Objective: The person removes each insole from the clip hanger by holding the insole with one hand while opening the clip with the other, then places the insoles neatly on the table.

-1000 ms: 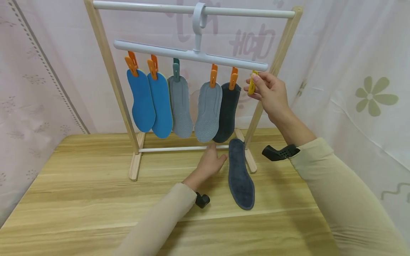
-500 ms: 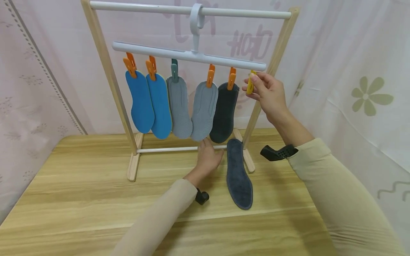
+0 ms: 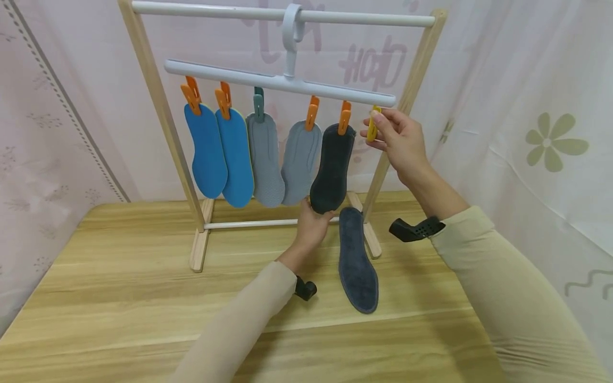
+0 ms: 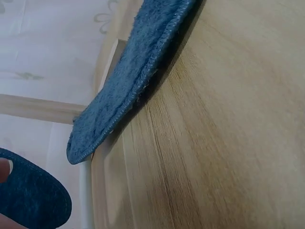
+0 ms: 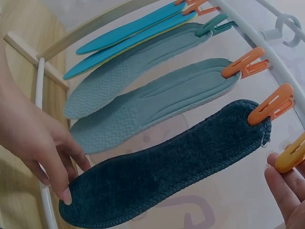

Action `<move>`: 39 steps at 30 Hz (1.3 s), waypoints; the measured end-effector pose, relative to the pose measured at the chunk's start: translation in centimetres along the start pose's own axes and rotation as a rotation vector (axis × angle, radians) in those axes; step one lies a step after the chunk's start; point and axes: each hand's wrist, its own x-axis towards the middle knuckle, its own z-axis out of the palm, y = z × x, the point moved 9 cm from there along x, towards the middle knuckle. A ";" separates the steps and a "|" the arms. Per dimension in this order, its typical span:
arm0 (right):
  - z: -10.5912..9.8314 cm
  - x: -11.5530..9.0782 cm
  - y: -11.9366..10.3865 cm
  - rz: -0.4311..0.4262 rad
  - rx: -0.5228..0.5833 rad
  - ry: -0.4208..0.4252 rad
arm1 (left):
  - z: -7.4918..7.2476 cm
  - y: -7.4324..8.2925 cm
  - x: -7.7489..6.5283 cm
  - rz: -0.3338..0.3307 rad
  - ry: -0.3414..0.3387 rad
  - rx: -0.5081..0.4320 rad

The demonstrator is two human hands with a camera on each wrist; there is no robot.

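At the right end of the white hanger (image 3: 280, 82), my right hand (image 3: 402, 139) pinches a yellow clip (image 3: 373, 126) between thumb and fingers. My left hand (image 3: 313, 223) holds the lower end of a dark fleecy insole (image 3: 332, 167), which hangs from an orange clip (image 3: 344, 118). In the right wrist view one fingertip lies on the face of this insole (image 5: 157, 167), while other fingers reach behind its edge. A second dark insole (image 3: 357, 260) lies on the table just right of my left hand; its fuzzy edge (image 4: 128, 86) shows large in the left wrist view.
Two blue insoles (image 3: 207, 151) and two grey insoles (image 3: 265, 159) hang from clips further left. The hanger hooks over the top bar (image 3: 215, 10) of a wooden stand (image 3: 163, 106). A low white crossbar (image 3: 254, 224) runs between its feet on the wooden table (image 3: 119, 298).
My left hand has risen from under the grey insole to the dark one's lower end and taken hold of it. The dark insole now hangs in front of the grey one. My right hand keeps the yellow clip.
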 end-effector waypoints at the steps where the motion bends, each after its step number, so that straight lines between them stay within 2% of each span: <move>1: 0.0 0.0 0.0 -0.002 0.000 0.000 | -0.1 -0.2 0.0 -0.020 0.010 -0.010; 4: 0.1 0.1 0.0 -0.004 0.009 -0.002 | -0.4 -0.7 0.1 -0.072 0.025 -0.030; 8: 0.1 0.1 0.1 -0.004 0.011 0.002 | -0.3 -0.9 -0.2 -0.094 0.018 -0.041; 13: 0.1 0.1 0.2 -0.002 0.002 -0.002 | -0.1 -0.5 -0.5 -0.063 0.019 -0.014; 19: 0.2 0.2 0.4 -0.008 0.001 -0.008 | 0.6 -0.3 -1.3 -0.027 -0.023 -0.025; 27: 0.1 0.4 0.6 -0.006 -0.002 -0.013 | 1.8 -0.5 -2.4 -0.017 -0.109 -0.171; 34: -0.1 0.2 0.5 -0.015 -0.017 -0.027 | 3.1 -0.3 -4.2 -0.045 -0.208 -0.437; 39: -0.1 0.4 0.5 -0.027 -0.033 -0.037 | 3.2 -0.1 -5.3 -0.082 -0.212 -0.489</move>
